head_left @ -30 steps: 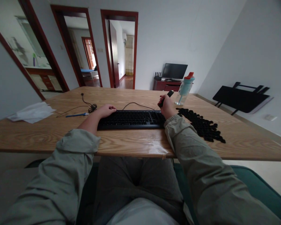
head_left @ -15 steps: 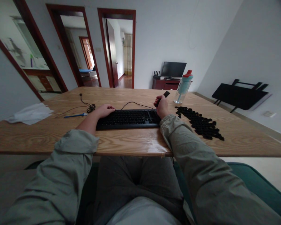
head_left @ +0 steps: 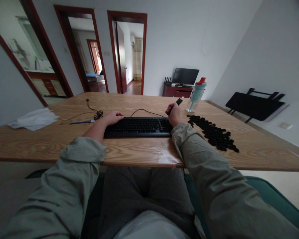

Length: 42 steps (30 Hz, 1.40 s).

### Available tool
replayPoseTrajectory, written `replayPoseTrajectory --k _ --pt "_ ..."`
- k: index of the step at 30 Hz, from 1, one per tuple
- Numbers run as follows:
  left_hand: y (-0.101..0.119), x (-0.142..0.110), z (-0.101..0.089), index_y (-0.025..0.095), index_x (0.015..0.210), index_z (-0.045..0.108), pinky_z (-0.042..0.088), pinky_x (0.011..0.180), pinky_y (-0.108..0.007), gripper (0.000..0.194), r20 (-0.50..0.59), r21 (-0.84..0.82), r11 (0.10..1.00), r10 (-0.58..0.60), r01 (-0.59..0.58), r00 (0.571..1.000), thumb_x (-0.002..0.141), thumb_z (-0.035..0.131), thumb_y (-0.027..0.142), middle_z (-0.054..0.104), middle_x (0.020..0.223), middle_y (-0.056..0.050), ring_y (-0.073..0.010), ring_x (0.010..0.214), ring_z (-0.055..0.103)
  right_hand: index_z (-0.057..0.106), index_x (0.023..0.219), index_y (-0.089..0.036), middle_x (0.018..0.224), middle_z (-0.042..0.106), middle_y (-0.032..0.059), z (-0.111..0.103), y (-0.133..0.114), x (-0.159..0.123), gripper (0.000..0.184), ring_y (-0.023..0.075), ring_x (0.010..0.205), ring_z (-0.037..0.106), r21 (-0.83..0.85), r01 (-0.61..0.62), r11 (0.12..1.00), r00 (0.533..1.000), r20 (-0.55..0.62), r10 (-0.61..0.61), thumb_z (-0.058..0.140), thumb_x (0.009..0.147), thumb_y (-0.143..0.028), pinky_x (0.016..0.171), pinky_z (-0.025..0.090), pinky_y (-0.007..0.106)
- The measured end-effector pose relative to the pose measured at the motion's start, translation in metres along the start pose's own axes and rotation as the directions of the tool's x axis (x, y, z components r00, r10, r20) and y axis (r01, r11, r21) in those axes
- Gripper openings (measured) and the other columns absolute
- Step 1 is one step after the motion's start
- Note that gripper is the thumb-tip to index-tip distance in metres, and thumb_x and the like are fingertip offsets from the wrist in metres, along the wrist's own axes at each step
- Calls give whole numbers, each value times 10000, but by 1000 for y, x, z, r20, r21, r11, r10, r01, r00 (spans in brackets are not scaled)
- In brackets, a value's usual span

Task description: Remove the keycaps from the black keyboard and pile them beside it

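Observation:
A black keyboard point(head_left: 139, 127) lies on the wooden table point(head_left: 139, 151) in front of me. My left hand point(head_left: 113, 117) rests on the keyboard's left end with its fingers curled over the edge. My right hand point(head_left: 173, 114) hovers over the keyboard's right end, closed round a small black tool point(head_left: 176, 104) that sticks up and away from me. A heap of loose black keycaps point(head_left: 213, 133) is spread on the table to the right of the keyboard.
A teal water bottle with a red cap point(head_left: 195, 95) stands behind the keycaps. The keyboard's cable point(head_left: 144, 111) runs back across the table. Left of the keyboard lie a blue pen point(head_left: 81, 122), a coiled black wire point(head_left: 97, 115) and white cloths point(head_left: 33, 119).
My right hand with the black tool has stayed over the keyboard's right end, shifting only slightly. My left hand has not moved. The view swayed a little.

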<state>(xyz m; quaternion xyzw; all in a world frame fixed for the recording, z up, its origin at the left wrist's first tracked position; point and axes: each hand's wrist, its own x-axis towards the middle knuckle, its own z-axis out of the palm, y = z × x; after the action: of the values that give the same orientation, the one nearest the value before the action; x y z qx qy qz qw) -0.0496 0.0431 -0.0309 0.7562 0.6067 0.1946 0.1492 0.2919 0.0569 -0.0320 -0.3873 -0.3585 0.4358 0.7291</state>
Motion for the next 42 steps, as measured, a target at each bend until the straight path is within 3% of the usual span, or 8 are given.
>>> replayPoseTrajectory --k 3,13,23,32,37,42 --pt "1 -2 0 198 939 736 512 887 -281 281 9 -18 1000 23 -23 1000 808 562 376 748 1051 -67 -227 1000 674 344 676 -212 501 326 -73 6 2 4 166 61 407 305 43 -17 999 999 -44 19 484 754 -255 381 305 169" --pt "6 -4 -1 174 972 740 509 874 -286 271 4 3 1000 12 -12 1000 827 569 327 744 1046 -73 -222 957 675 371 652 -204 500 339 -63 6 5 -12 122 61 412 303 0 36 999 998 50 -36 476 715 -203 386 277 183" --pt "7 -4 -2 172 1042 747 508 868 -287 330 30 15 1000 10 -11 999 834 565 352 740 1078 -82 -225 960 675 448 650 -190 506 370 -56 4 7 -24 130 57 430 332 -80 177 981 954 257 -151 558 712 -225 410 295 169" --pt "8 -4 -2 174 1008 755 505 866 -284 318 15 30 1000 -5 5 1000 829 557 347 745 1053 -85 -224 932 675 402 600 -200 469 317 -61 0 0 -25 234 59 390 288 -100 101 990 988 130 -88 560 756 -272 375 286 191" --pt "8 -5 -2 177 992 755 507 855 -298 307 16 3 1000 10 -10 1000 818 573 352 745 1047 -89 -233 931 674 419 589 -195 452 307 -67 4 -1 -20 228 56 368 255 -95 54 994 985 166 -38 553 759 -265 344 245 195" --pt "8 -5 0 178 993 752 507 859 -301 311 7 11 1000 7 -7 1000 823 563 356 744 1055 -86 -232 943 671 433 602 -193 453 315 -69 10 -3 -19 226 57 360 278 -156 90 984 985 162 -65 566 770 -265 334 262 195"
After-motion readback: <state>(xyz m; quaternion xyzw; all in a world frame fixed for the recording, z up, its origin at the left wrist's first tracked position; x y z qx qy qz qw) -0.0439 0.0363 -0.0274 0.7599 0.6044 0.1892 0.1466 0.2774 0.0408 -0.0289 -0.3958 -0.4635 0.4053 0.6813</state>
